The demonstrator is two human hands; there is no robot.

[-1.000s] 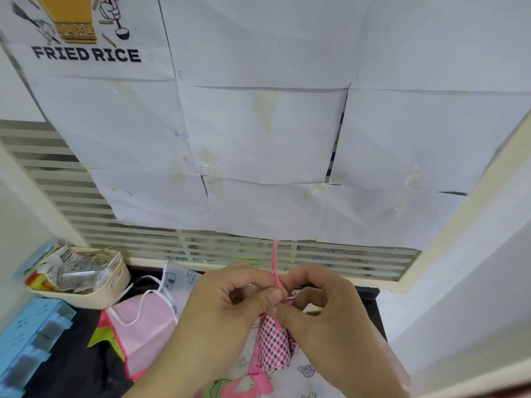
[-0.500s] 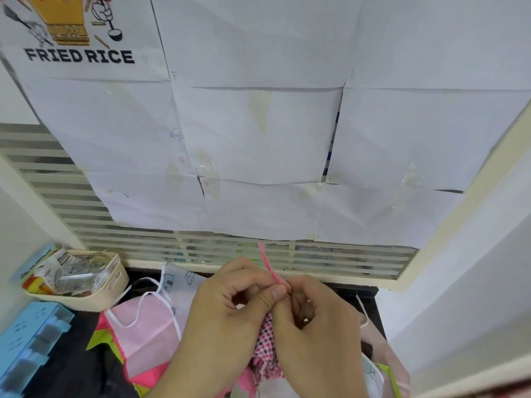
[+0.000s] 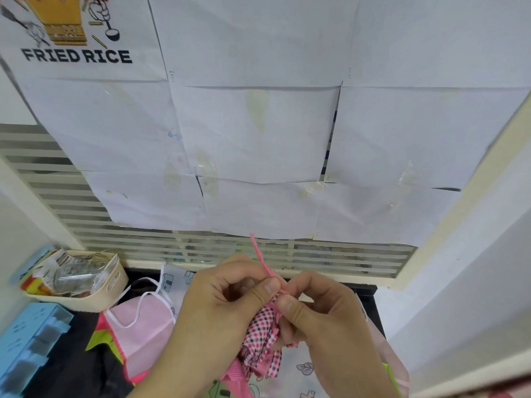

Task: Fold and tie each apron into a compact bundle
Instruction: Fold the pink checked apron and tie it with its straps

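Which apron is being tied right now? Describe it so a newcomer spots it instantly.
Start at the paper-covered window and drop to the two hands below it, left hand and right hand. Between them sits the checked apron bundle, its pink strap poking upward. Only it is pink-and-dark check; the pale pink apron alongside is plain with white ties.

You pinch a ribbed pink ribbon (image 3: 263, 259) on a soft checked cloth apron (image 3: 263, 337). Matt white paper sheets (image 3: 258, 133) cover the wall, patched with glossy clear tape (image 3: 408, 176). The cream basket (image 3: 115, 285) and blue box (image 3: 31, 337) look like smooth plastic.
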